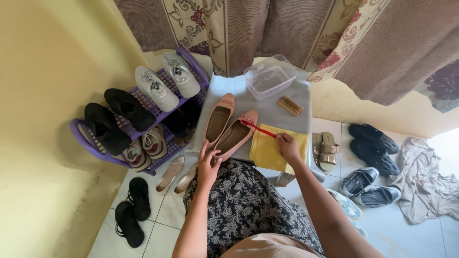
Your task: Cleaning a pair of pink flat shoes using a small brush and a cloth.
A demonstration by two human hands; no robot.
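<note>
Two pink flat shoes lie side by side on a small grey table [291,95]. My left hand [207,165] touches the heel of the nearer pink shoe [234,136], fingers spread along its edge. The other pink shoe [218,119] lies just left of it. My right hand [288,145] grips a red toothbrush [258,128], whose head rests on the toe of the nearer shoe. Under that hand lies a yellow cloth [267,150].
A clear plastic tub [270,76] and a brown brush [290,106] sit at the table's back. A purple shoe rack [138,119] with sneakers and black shoes stands to the left. Sandals and slippers lie on the tiled floor at both sides, with a grey cloth [425,181] at right.
</note>
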